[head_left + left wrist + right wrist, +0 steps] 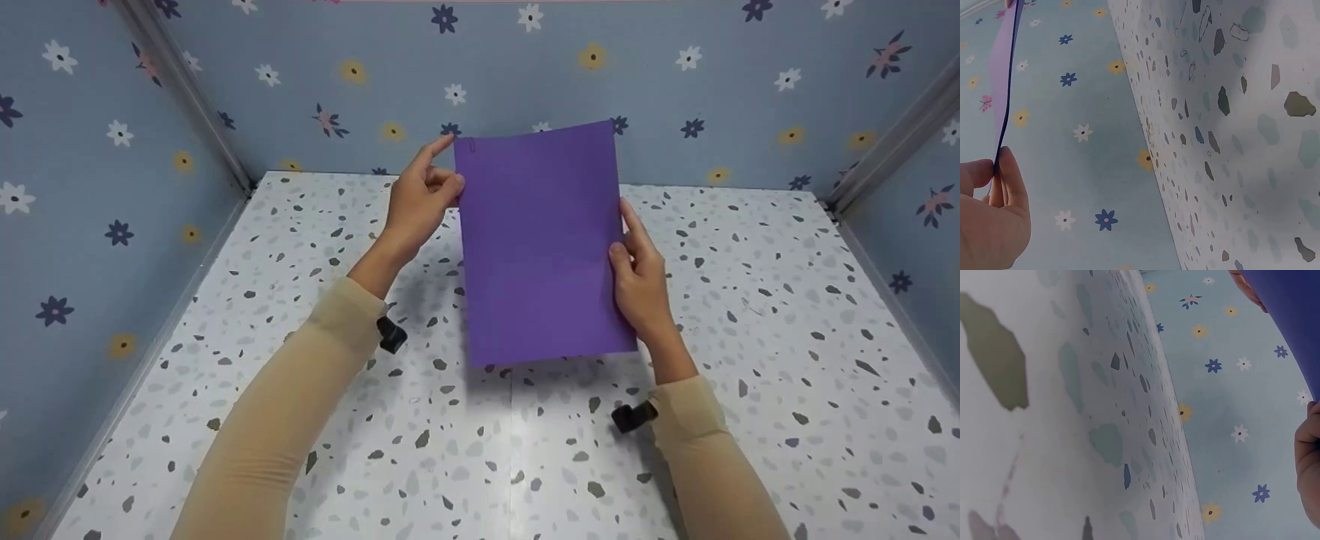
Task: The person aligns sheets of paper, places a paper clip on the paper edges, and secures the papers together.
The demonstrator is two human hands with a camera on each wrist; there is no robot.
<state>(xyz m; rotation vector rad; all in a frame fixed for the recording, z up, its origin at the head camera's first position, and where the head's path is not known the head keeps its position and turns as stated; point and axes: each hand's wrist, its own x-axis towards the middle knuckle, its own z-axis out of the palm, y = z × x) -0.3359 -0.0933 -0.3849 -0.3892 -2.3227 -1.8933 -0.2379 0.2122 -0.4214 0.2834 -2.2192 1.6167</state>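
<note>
A stack or sheet of purple paper (544, 247) is held up above the table, its face turned to the head camera. At its top left corner sits a small paper clip (472, 145), of much the same colour as the paper. My left hand (420, 199) pinches the left edge near the top, thumb in front, index finger stretched up beside the clipped corner. In the left wrist view the paper shows edge-on between thumb and fingers. On the opposite side my right hand (643, 285) grips the right edge below the middle, thumb on the front and the other fingers behind.
Beneath the hands lies a white table (750, 315) with a speckled stone pattern. Blue flowered panels (510, 67) rise at the back and both sides, with metal posts (187, 97) at the corners. A black wrist camera (391, 334) sits on each sleeve.
</note>
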